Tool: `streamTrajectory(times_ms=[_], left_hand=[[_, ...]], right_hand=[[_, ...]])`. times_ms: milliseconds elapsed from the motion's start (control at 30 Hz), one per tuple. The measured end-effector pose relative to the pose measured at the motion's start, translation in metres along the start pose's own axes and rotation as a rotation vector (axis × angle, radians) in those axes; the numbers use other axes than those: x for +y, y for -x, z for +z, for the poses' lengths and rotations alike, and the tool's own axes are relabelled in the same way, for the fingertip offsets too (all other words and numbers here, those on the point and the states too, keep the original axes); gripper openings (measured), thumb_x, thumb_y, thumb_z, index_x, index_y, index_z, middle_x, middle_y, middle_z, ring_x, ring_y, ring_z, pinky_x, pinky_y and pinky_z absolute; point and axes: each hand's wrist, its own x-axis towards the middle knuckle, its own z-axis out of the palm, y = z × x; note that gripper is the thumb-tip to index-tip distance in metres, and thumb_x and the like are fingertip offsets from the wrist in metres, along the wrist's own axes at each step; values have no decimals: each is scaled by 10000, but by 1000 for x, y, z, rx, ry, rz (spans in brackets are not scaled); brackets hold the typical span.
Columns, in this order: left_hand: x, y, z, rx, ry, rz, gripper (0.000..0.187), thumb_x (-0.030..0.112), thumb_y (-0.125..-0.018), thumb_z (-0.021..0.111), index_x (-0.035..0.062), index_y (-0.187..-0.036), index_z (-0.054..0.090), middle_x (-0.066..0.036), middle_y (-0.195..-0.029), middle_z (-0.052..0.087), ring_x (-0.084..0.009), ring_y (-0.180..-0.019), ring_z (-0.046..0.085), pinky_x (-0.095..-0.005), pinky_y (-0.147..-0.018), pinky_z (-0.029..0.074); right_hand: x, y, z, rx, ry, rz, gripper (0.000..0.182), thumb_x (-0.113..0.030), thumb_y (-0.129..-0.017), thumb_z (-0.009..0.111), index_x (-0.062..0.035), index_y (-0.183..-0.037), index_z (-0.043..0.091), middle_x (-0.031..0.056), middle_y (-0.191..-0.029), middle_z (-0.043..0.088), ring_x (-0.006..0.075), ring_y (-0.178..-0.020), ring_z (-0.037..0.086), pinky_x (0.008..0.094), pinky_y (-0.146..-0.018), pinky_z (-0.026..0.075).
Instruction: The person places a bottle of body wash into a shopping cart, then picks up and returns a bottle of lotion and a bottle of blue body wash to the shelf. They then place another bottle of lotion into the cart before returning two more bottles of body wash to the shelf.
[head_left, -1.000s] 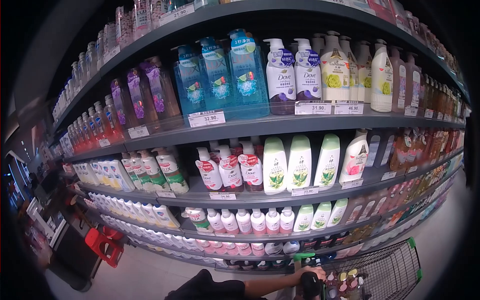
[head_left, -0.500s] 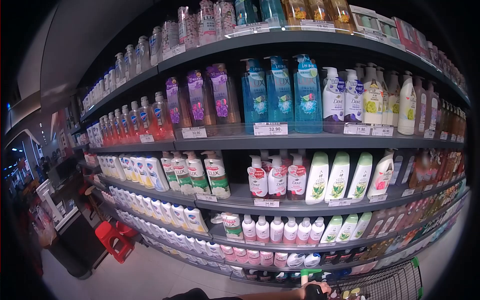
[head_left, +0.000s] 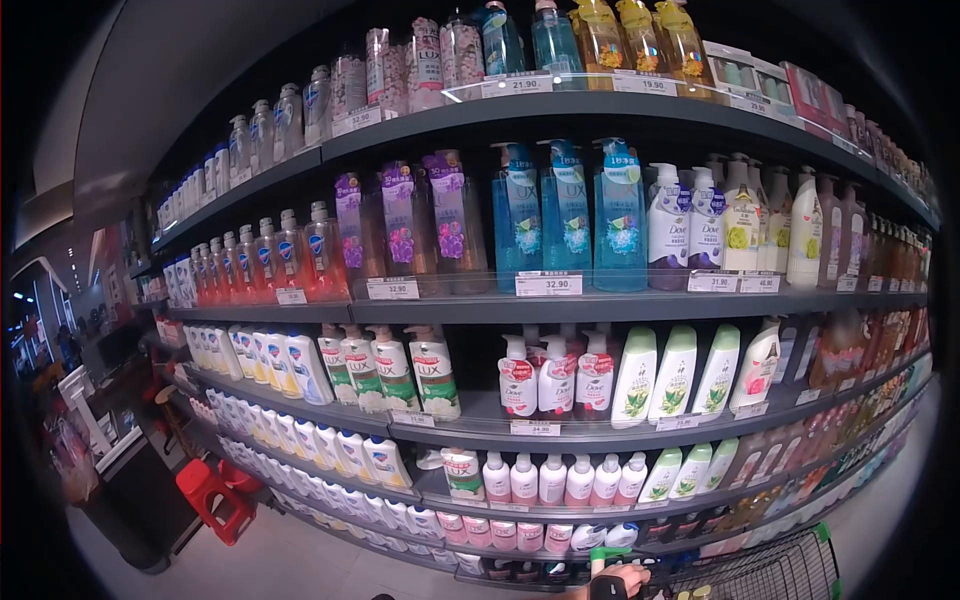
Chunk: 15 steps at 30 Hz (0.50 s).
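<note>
My left hand is wrapped shut around the black handle of the shopping cart, low at the bottom edge of view, wrist and arm mostly cropped. Right hand is not in view, so I can't tell what it does. The cart's wire basket runs off to the right of my hand, with a green corner cap at its far end; a few small bottle caps show inside it, just right of my hand, too small to tell what they are.

Straight ahead and well above my hand: shelves packed with body wash. Blue Lux bottles high above, white Dove pump bottles one shelf lower, pink-white bottles nearest above my hand. Red stool on the floor far to the left.

As I judge it, doing this well means a firm grip on the handle, rolling the cart parallel to the shelf, basket front held clear of the lowest shelf edge, just beyond my hand. One hand steers loosely, so I go slow and avoid swinging the far end into the bottles.
</note>
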Motion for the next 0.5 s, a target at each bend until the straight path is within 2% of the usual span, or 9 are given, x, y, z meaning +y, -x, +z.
streamTrajectory(times_ms=[233, 333, 433, 500], left_hand=[[7, -4, 17, -143, -234, -24, 242, 159, -824, 597, 79, -1051, 575, -111, -1008, 625, -323, -969, 625, -422, -722, 528], [0, -5, 21, -72, -218, -40, 194, 125, -845, 558, 56, -1026, 561, -151, -925, 639, -355, -911, 642, -477, -711, 517], [-4, -4, 19, 15, -165, 36, 166, 129, -852, 553, 53, -999, 561, -143, -908, 644, -354, -874, 646, -463, -703, 516], [-5, -4, 14, 68, -131, 85, 164, 136, -854, 554, 51, -994, 565, -139, -904, 646, -355, -859, 648, -452, -700, 518]], right_hand=[[0, 24, -4, 36, -62, 137, 251, -195, -824, 674, -14, -998, 656, 87, -729, 657, 181, -621, 612, 310, -547, 493], [1, 32, -4, 14, -63, 175, 244, -197, -826, 672, -16, -990, 659, 84, -721, 658, 177, -612, 611, 306, -539, 491], [14, 26, 0, 3, -179, 95, 256, -186, -819, 672, 17, -973, 648, 120, -789, 667, 193, -657, 626, 326, -547, 487], [3, 26, -3, -31, -126, 316, 215, -142, -816, 669, 15, -961, 651, 94, -735, 652, 160, -645, 614, 322, -538, 475]])
